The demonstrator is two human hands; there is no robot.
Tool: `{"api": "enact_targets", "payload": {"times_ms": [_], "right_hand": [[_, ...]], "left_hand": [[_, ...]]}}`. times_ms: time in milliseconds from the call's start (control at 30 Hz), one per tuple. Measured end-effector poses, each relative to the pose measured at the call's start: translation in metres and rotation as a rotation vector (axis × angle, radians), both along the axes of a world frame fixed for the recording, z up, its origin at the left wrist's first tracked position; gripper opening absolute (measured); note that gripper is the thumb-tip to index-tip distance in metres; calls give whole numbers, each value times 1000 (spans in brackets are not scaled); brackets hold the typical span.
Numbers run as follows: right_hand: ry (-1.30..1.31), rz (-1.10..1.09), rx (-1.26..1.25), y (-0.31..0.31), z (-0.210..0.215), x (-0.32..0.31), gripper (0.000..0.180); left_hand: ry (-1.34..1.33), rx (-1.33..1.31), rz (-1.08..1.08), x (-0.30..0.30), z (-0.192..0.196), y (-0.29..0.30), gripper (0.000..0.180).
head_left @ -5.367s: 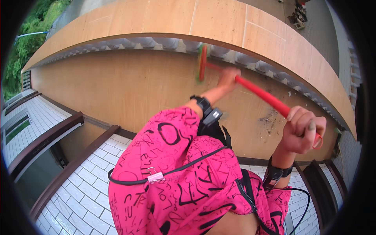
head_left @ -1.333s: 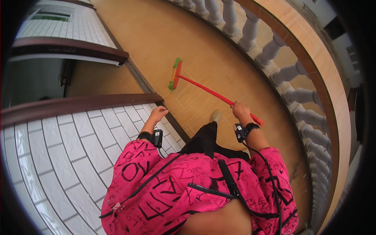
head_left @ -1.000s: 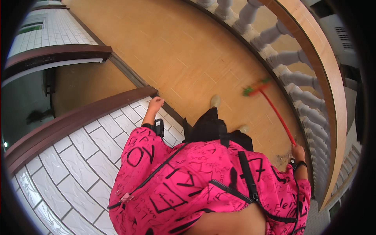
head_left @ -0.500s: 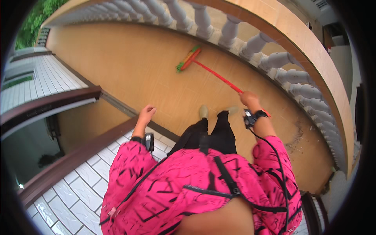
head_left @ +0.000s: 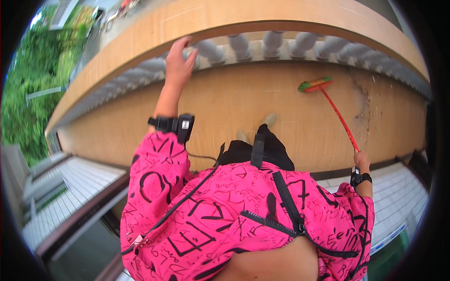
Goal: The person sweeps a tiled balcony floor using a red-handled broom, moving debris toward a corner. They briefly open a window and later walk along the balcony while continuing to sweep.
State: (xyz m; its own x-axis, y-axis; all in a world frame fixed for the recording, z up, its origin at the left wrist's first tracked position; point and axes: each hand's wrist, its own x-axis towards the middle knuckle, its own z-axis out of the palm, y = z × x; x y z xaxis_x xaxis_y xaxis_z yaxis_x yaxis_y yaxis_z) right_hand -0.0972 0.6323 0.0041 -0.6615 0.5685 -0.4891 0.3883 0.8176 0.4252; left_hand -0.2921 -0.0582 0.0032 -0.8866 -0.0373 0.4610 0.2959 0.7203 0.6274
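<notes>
My right hand [head_left: 362,160] is closed round the upper end of a red broom handle [head_left: 340,116], low at the right. The broom head [head_left: 316,85], red-orange with green bristles, is at the floor near the foot of the railing, just left of a dark patch of scattered debris [head_left: 364,100]. Raised and holding nothing, my left hand [head_left: 180,63] appears in front of the railing's wide tan top, thumb apart from the fingers. Whether it touches the rail I cannot tell.
A tan tiled floor [head_left: 215,100] runs along the curved railing [head_left: 140,44] with its pale balusters [head_left: 240,46]. My shoes [head_left: 268,120] stand mid-floor. White-tiled wall [head_left: 77,187] lies behind at lower left; greenery [head_left: 40,79] grows beyond the railing.
My body has turned rightward, bringing the debris ahead of the broom into fuller view. My left hand has risen toward the railing; the broom has shifted to the right, still in my right hand.
</notes>
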Motion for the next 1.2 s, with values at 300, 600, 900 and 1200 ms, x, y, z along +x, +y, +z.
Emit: {"api": "enact_targets", "payload": {"times_ms": [300, 600, 900, 1200], "right_hand": [[50, 141, -218, -109, -87, 101, 48], [185, -648, -236, -202, -180, 442, 51], [94, -999, -506, -544, -159, 644, 51], [425, -1160, -558, -509, -233, 416, 54]], "left_hand": [[-95, -664, -342, -83, 20, 150, 83], [-135, -676, -491, 94, -78, 158, 92], [-176, -764, -460, 68, -64, 170, 91], [-62, -785, -452, 19, -19, 149, 90]]}}
